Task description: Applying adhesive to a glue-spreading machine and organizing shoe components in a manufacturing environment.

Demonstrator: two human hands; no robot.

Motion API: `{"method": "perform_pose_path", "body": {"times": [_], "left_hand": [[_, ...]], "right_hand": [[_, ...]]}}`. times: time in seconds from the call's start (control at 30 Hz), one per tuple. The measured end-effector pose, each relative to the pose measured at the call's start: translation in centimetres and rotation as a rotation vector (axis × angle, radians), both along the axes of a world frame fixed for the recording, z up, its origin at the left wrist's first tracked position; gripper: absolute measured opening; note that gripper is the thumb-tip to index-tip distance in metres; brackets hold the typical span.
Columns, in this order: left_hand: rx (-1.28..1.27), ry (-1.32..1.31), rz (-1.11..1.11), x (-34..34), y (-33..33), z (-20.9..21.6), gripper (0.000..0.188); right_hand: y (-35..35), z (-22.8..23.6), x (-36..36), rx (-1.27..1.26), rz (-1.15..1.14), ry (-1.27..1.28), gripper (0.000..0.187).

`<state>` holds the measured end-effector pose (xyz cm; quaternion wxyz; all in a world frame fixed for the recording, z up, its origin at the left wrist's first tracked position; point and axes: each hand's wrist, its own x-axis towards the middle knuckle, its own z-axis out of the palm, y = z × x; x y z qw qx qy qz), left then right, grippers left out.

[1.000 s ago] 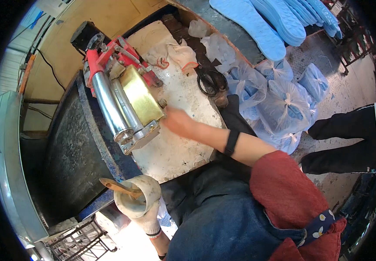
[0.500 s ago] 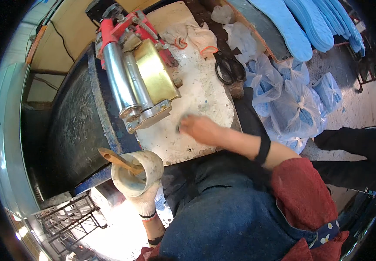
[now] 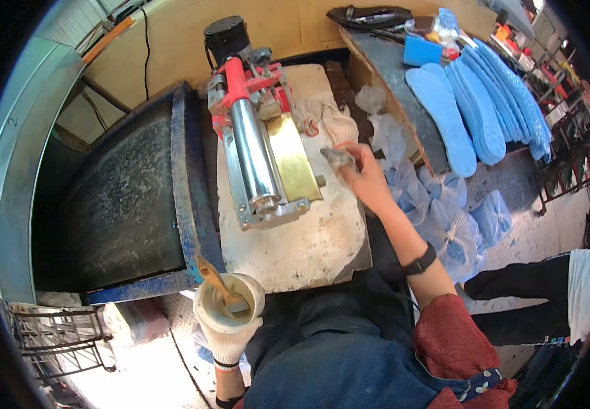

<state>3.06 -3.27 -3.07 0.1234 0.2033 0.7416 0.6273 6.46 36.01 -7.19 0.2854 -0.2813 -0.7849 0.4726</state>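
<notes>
The left hand (image 3: 232, 341) is gripping a pot (image 3: 259, 292) in front of the roller machine (image 3: 259, 153); right of the machine, the right hand (image 3: 369, 178) is pinching apparently a rag (image 3: 339, 159).

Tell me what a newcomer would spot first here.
Probably the red-framed machine with a shiny silver metal roller and brass-coloured plate, on the stained white board at centre. Next, the light blue, sole-shaped pieces spread in overlapping piles on the dark table at upper right. Then, at lower centre-left, the left hand in a whitish knit glove, holding a round off-white cup with a wooden-handled brush inside.
</notes>
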Motion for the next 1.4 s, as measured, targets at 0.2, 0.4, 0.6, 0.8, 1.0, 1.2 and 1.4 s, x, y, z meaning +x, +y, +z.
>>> {"method": "perform_pose_path", "body": {"times": [0.2,0.4,0.6,0.8,1.0,1.2,1.4], "left_hand": [[-0.053,-0.015,0.025,0.0,1.1,1.6,0.106],[-0.128,0.096,0.015,-0.7,2.9,2.4,0.091],[-0.195,0.129,-0.013,-0.4,1.2,2.4,0.094],[-0.215,0.211,-0.178,0.5,1.3,2.5,0.095],[-0.197,0.489,-0.217,2.7,0.5,3.4,0.082],[-0.143,0.642,-0.215,4.2,-0.3,4.0,0.083],[-0.094,0.544,-0.205,4.4,0.1,4.1,0.081]], "right_hand": [[8.6,1.1,-11.0,0.203,-0.119,0.124,0.037],[14.7,1.3,-14.6,0.216,-0.025,-0.024,0.051],[4.2,2.7,-2.3,-0.085,0.024,-0.002,0.037],[-4.9,0.7,14.3,-0.346,-0.178,-0.157,0.045],[-13.1,8.5,16.2,-0.323,0.259,0.123,0.020],[-19.4,14.2,10.2,0.019,0.614,0.004,0.066],[-20.3,14.7,9.8,0.250,0.749,0.200,0.038]]}}
